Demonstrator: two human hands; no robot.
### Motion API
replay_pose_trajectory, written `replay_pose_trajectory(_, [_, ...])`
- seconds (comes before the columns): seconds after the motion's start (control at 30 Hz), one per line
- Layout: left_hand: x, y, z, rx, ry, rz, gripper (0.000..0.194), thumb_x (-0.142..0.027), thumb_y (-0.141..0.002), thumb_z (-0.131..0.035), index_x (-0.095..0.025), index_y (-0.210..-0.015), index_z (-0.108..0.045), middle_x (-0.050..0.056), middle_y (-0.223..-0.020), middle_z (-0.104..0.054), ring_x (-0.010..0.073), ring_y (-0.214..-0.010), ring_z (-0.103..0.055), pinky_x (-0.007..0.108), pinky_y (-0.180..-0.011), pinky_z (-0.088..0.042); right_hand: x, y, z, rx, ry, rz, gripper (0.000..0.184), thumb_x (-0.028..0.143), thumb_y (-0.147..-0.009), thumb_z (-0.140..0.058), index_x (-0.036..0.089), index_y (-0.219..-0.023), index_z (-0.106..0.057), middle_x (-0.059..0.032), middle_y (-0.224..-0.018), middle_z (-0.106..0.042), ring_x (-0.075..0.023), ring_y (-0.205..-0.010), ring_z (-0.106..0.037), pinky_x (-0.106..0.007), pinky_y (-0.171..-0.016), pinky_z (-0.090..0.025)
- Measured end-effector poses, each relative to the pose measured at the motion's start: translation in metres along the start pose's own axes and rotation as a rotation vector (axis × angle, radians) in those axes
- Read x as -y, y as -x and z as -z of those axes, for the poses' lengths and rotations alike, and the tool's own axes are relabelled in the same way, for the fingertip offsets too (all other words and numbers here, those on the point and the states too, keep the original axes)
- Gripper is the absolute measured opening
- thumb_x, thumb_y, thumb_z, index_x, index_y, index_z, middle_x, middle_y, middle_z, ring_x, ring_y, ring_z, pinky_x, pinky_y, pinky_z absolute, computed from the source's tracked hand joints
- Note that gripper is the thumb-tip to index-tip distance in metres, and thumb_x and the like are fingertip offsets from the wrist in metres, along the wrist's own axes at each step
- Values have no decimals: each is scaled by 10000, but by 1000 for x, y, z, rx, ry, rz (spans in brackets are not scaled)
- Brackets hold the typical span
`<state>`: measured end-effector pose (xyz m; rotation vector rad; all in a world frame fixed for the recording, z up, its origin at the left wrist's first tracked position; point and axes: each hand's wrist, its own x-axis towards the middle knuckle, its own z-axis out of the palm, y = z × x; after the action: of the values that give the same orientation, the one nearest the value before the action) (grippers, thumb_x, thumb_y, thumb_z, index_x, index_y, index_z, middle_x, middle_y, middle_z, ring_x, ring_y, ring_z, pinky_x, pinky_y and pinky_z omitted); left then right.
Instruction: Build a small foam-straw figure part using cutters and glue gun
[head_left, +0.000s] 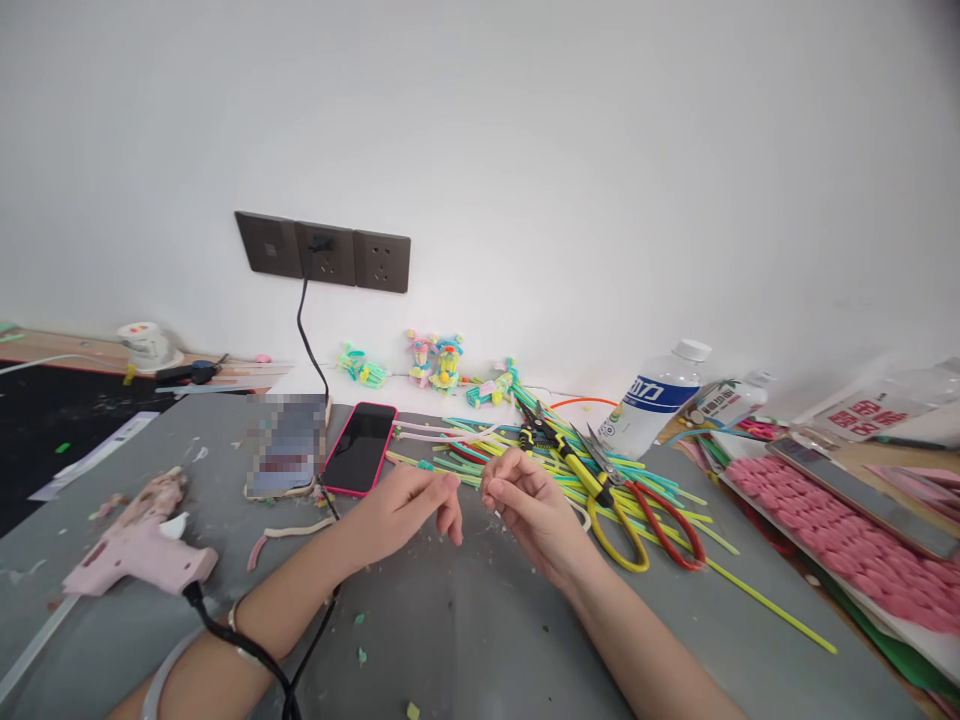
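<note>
My left hand (411, 508) hovers over the middle of the grey table mat, thumb and forefinger pressed together and the other fingers curled down; anything between them is hidden. Facing it a short gap away, my right hand (531, 512) pinches a small white piece (497, 514), whose tip peeks out below the fingers. A white curved strip (582, 516) shows just behind the right hand. Close beyond both hands lies a loose heap of yellow, green and pink fuzzy stems (697, 517). On its right side rest scissors (666, 520) with red and yellow handles and yellow-black pliers (574, 465).
A pink glue gun (142, 560) lies at left, its black cable crossing near my left forearm. Two phones, one pink-edged (361, 448), lie behind. Small fuzzy figures (448, 362) stand along the wall. A bottle (652, 400) and a pink woven piece (832, 530) are right.
</note>
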<state>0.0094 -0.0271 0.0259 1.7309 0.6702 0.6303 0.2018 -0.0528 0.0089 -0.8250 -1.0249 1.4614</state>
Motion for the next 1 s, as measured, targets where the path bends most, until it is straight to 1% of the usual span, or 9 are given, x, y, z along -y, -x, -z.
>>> replay_pose_trajectory(0.1, [1,-2,5,-153,7,-20,530,-495,-988,-331,-181,-586,-471,64,-663,-680,161,-654,-595,282,-686,-442,-1,-1,0,-31,20,7,302,344,-699,-822,217,-805,-570,42,-689,-527,-106,-607,-512,-223,-587,-412])
replay_pose_trajectory(0.2, [2,-5,9,-301,37,-47,448,-492,-970,-389,-187,-653,-472,38,-672,-628,151,-638,-571,280,-657,-443,-1,0,1,-61,79,55,280,390,-756,-765,239,-909,-586,37,-709,-503,-120,-625,-505,-235,-580,-400])
replay_pose_trajectory(0.33, [3,-7,11,-409,108,-31,294,-464,-911,-528,-205,-793,-450,-39,-627,-505,115,-569,-499,240,-576,-422,-1,1,4,-91,213,166,223,420,-848,-654,235,-946,-577,32,-679,-475,-134,-621,-462,-247,-568,-362])
replay_pose_trajectory(0.47, [5,-7,11,-423,134,-39,235,-418,-892,-566,-216,-865,-447,-81,-581,-420,95,-532,-445,208,-531,-381,-4,2,6,-9,409,165,261,458,-927,-528,238,-1066,-509,90,-546,-332,-124,-489,-311,-244,-496,-259])
replay_pose_trajectory(0.57, [5,-7,12,-422,139,-39,208,-409,-914,-534,-219,-895,-451,-96,-528,-439,86,-486,-419,196,-508,-354,-9,3,6,67,630,123,243,426,-927,-531,225,-1061,-501,103,-531,-299,-115,-476,-261,-248,-498,-219])
replay_pose_trajectory(0.67, [5,-6,13,-428,151,-24,212,-410,-925,-519,-218,-887,-437,-98,-478,-489,85,-443,-425,196,-494,-350,-14,2,8,51,807,180,212,371,-900,-575,214,-1038,-540,81,-574,-354,-122,-516,-320,-254,-528,-254])
replay_pose_trajectory(0.87, [1,-6,15,-429,170,-24,259,-401,-901,-568,-206,-818,-419,-89,-466,-536,80,-434,-454,200,-510,-384,-16,-8,12,-89,942,339,150,313,-926,-531,206,-1024,-567,7,-718,-490,-165,-636,-445,-282,-605,-359])
replay_pose_trajectory(0.93, [2,-7,15,-443,195,-46,278,-403,-891,-584,-210,-807,-402,-86,-486,-557,82,-455,-487,198,-519,-400,-16,-13,6,-64,992,382,123,284,-928,-519,204,-1010,-564,-19,-772,-548,-178,-681,-481,-295,-651,-393])
replay_pose_trajectory(1.0, [4,-8,16,-447,226,-57,305,-415,-879,-601,-216,-803,-383,-74,-516,-599,95,-490,-543,204,-534,-431,-17,-20,-4,20,1072,409,85,252,-912,-532,204,-973,-566,-46,-837,-597,-198,-756,-525,-315,-710,-419])
